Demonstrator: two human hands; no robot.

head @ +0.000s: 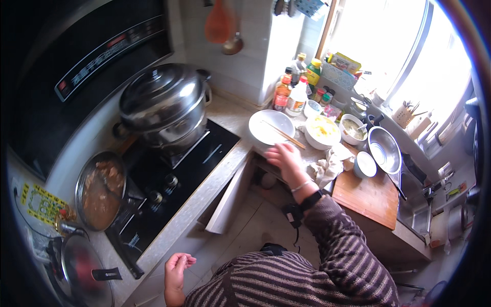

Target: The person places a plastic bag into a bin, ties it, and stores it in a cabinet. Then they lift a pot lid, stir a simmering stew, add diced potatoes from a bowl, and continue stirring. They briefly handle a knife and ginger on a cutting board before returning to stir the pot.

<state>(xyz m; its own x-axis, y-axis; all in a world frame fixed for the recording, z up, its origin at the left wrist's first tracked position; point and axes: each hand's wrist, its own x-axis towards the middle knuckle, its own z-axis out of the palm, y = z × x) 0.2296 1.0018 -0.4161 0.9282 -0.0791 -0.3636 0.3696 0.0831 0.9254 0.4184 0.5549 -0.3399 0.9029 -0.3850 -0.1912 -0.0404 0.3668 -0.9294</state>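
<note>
My right hand [285, 160] reaches over the counter corner, just in front of a white plate [264, 124]. Its fingers are extended, slightly blurred, and I see nothing in them. A pair of wooden chopsticks [285, 136] lies across the plate's right rim, close above my fingertips. To the right of the hand are a white bowl of yellow food [322, 132] and a crumpled pale cloth [328, 167]. Low in the view, my left hand [178, 268] hangs before my body, loosely curled with nothing visible in it. A frying pan [101, 192] holds meat pieces in brown sauce on the cooktop.
A large steel steamer pot [165, 103] stands on the black cooktop [218, 147]. A glass lid [86, 268] is at lower left. A cabinet door [230, 199] hangs ajar. Rightward are a wooden cutting board [368, 199], a cup [364, 165], a steel basin [384, 149] and bottles [282, 92].
</note>
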